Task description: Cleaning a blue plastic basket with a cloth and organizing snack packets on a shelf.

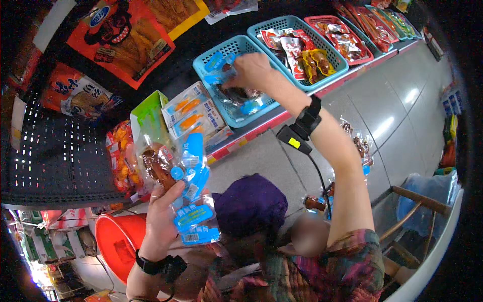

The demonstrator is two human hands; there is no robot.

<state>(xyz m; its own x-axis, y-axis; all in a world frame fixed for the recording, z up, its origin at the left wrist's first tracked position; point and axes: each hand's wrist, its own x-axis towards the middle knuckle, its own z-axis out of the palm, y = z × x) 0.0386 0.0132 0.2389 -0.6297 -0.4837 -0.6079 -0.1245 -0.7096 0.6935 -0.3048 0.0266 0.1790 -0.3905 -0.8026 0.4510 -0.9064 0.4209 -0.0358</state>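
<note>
In my left hand (164,215) I hold several clear food packets with blue labels (194,217), fanned out. One of them shows brown, meat-like food (156,162) inside. My right hand (253,71) reaches into a light-blue perforated plastic basket (241,122) on the shelf. Its thumb and fingers close around a clear packet (227,68) among similar blue-labelled packets (251,107); the fingertips are partly hidden. Each wrist wears a black strap, and a cable hangs from the right strap's dark device (294,139).
Another blue basket (336,77) and a red basket (364,61) hold snack packs to the right. Left stand white snack boxes (194,113) and a green box (149,107). Large snack bags (124,45) hang above. A red bucket (113,241), a wooden-framed stool (419,200) and floor packets (315,203) are nearby.
</note>
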